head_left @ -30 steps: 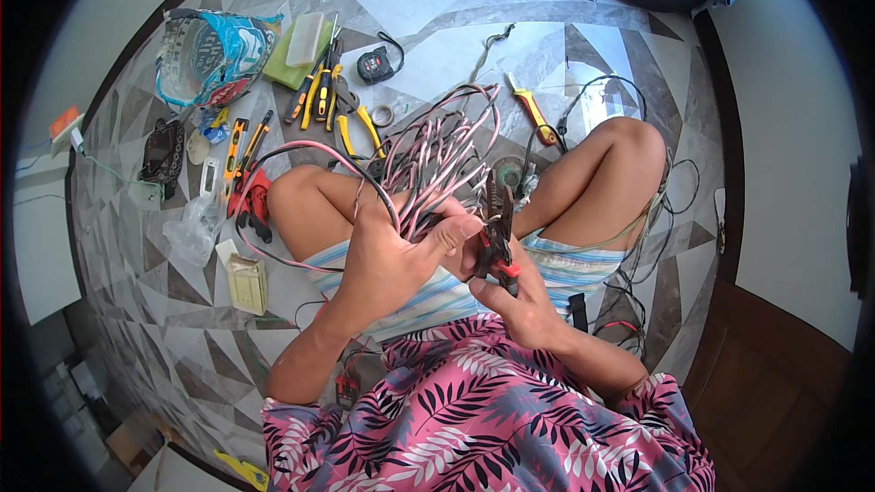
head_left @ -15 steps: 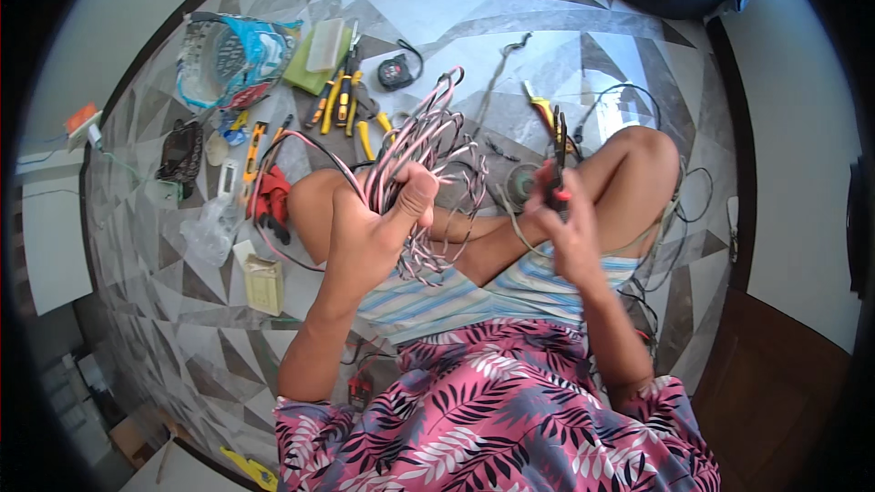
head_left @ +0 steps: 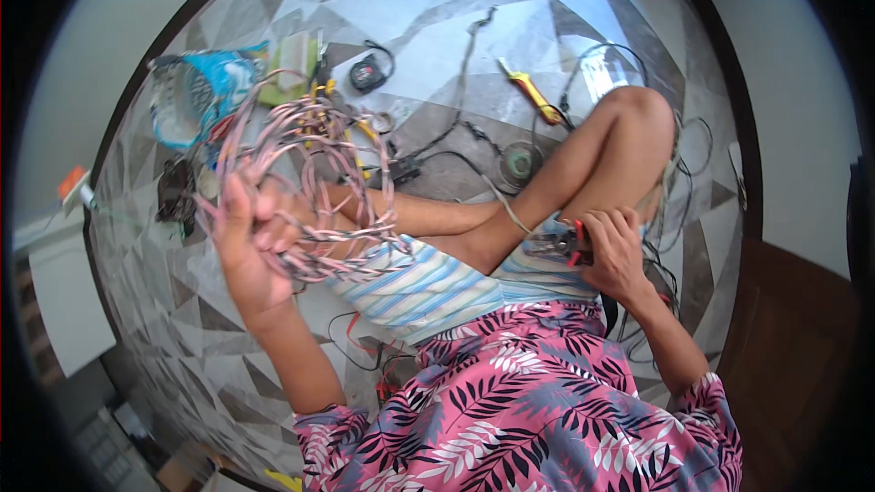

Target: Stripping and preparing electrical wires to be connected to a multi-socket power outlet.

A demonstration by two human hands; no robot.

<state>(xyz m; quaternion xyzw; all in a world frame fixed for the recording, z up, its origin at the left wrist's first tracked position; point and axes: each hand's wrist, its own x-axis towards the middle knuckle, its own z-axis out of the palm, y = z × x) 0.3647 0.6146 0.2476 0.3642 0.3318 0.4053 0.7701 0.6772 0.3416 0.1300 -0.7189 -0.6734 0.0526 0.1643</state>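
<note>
My left hand is closed around a loose coil of pink and black wire, held up over my left leg. Its loops spread to the right of the fingers, and some strands blur with motion. In my right hand is a pair of pliers with red and black handles. The metal jaws point left, just over my striped shorts at the right thigh. Fingers cover most of the handles.
Past the coil, a tape measure and a yellow-red utility knife lie on the tiled floor. A blue-white plastic bag stands at far left. Dark cables trail across the middle; more wires lie beside my right knee.
My left hand has swung left with the wire coil, and its loops have spread open. My right hand has lowered the pliers toward my right thigh, turning the jaws from upward to leftward.
</note>
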